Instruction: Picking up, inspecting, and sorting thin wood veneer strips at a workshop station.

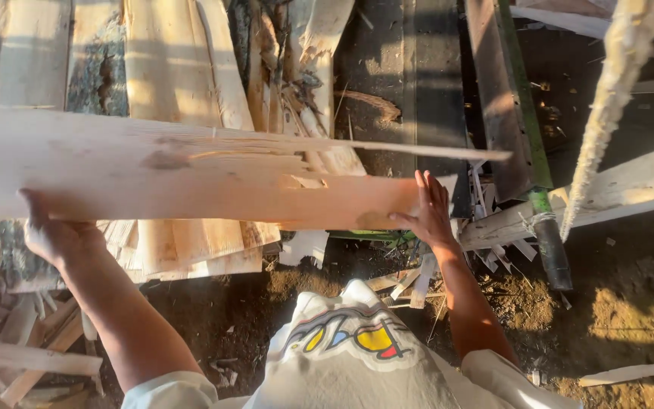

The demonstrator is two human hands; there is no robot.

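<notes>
Pale, rough-sawn wood fills our view: we hold a long split board [191, 178] level at chest height, our left hand [54, 231] curled under its near edge and gripping it, our right hand [429, 208] pressed open-palmed against its ragged, splintered end, fingers spread rather than closed. By our judgement the board is lifted clear but not yet set down, hanging above a stack of similar flat planks [168, 60] with bark-streaked faces. Offcut sticks [32, 348] litter the dark, sawdust-strewn ground [615, 303], and a frayed rope [607, 106] hangs at right.
</notes>
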